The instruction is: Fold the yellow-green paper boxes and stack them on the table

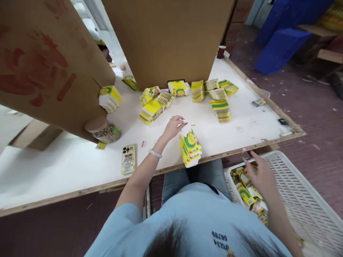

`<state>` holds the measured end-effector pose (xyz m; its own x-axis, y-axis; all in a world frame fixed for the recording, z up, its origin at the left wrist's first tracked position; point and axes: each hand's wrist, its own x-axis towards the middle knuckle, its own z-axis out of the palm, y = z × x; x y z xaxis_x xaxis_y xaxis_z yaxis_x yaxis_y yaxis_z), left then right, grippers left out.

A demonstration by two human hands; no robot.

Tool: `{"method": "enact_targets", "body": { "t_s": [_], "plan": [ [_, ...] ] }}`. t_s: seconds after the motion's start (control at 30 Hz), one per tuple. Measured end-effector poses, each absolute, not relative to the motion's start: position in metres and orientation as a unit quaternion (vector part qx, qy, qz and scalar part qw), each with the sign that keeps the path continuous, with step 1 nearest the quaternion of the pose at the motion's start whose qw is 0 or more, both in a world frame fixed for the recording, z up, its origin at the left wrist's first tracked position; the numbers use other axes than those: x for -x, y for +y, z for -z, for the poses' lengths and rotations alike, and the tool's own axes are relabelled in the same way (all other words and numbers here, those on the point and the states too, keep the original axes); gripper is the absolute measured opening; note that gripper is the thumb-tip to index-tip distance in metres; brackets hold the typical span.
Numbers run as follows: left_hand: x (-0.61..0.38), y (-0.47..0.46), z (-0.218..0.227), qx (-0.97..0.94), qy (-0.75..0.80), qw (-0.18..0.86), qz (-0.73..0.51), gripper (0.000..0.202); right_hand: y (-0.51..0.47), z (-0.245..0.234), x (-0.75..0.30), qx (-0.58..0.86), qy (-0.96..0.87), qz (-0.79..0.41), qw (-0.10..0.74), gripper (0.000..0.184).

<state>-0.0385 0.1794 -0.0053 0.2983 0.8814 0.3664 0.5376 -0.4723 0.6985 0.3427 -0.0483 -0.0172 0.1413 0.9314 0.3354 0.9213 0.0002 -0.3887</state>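
My left hand (173,127), with a pale bangle at the wrist, hovers over the white table just behind a fanned stack of flat yellow-and-green cartons (190,148). Its fingers are apart, and I see nothing in them. The stack lies at the table's front edge, before my lap. To the right, my right hand (259,173) is over a white plastic basket (297,185) with many small yellow cartons (245,194) inside. Its fingers are spread and slightly blurred, holding nothing visible.
More flat carton bundles (152,110) lie along the back, before an upright cardboard sheet (171,39). On the left are a phone (129,159), a jar (107,132) and a cardboard box (53,67). A dark red cup (221,52) stands at the far right corner.
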Motion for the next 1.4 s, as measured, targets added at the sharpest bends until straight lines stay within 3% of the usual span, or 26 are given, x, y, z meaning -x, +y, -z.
{"method": "enact_targets", "body": {
  "t_s": [0.1,0.23,0.43,0.57,0.67,0.73,1.0,1.2,1.4],
  "plan": [
    [0.038,0.169,-0.008,-0.771,0.428,0.224,-0.415,0.037,-0.008,0.005,-0.273,0.63,-0.684,-0.019,0.368,0.051],
    [0.029,0.149,-0.03,-0.773,0.394,0.246,-0.432,0.047,0.039,-0.015,-0.191,0.541,-0.677,-0.035,0.498,0.055],
    [0.031,0.111,-0.06,-0.742,0.4,0.276,-0.462,0.05,0.064,-0.02,-0.129,0.511,-0.652,-0.125,0.547,0.044],
    [0.035,0.087,-0.055,-0.718,0.352,0.341,-0.494,0.048,0.053,-0.018,-0.121,0.501,-0.64,-0.161,0.559,0.038],
    [0.027,0.068,-0.036,-0.758,0.272,0.374,-0.459,0.086,0.047,-0.025,-0.12,0.509,-0.59,-0.189,0.597,0.036],
    [0.018,0.057,-0.024,-0.773,0.255,0.394,-0.427,0.088,0.045,-0.03,-0.122,0.501,-0.569,-0.214,0.616,0.035],
    [-0.032,0.024,-0.015,-0.667,0.413,0.404,-0.47,0.048,0.037,-0.031,-0.166,0.514,-0.524,-0.394,0.554,0.038],
    [-0.062,-0.002,-0.018,-0.563,0.458,0.472,-0.501,0.045,0.009,-0.02,-0.192,0.485,-0.455,-0.503,0.552,0.059],
    [-0.054,-0.034,-0.007,-0.542,0.406,0.553,-0.485,0.055,-0.018,-0.003,-0.219,0.498,-0.486,-0.523,0.492,0.033]
  ]
}}
